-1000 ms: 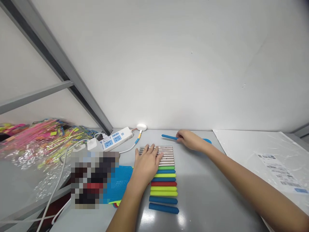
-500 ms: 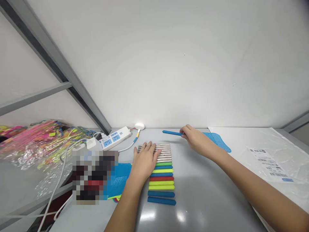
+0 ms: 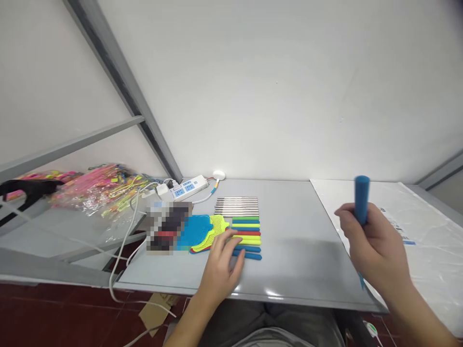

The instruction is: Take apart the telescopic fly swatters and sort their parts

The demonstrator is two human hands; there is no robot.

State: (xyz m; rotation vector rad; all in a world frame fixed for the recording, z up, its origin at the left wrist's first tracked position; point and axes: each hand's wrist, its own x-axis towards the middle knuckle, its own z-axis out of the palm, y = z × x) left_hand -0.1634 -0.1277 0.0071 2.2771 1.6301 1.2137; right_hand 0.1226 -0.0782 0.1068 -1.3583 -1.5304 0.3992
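My right hand (image 3: 379, 246) is closed around a blue fly swatter (image 3: 361, 200), its thick handle end pointing up; a thin blue piece shows below the fist, the rest hidden. My left hand (image 3: 222, 262), fingers spread, hovers over or rests on a row of coloured handles (image 3: 249, 233) in blue, yellow, red and green. Above that row lie several silver metal rods (image 3: 237, 206) side by side. Mesh swatter heads lie left of my left hand: a blue one (image 3: 195, 229) over a yellow one (image 3: 219, 225), with a red edge beneath.
A white power strip (image 3: 190, 187) with plugs and cables stands at the back left. Bagged colourful items (image 3: 97, 193) lie farther left. A blurred-out patch (image 3: 168, 229) covers something beside the swatter heads. White plastic packaging (image 3: 427, 260) with a label spreads over the right side.
My right hand has moved right and nearer, turning the blue swatter from lying sideways to upright. My left hand has slid from the metal rods down to the handles. The view has tilted down.
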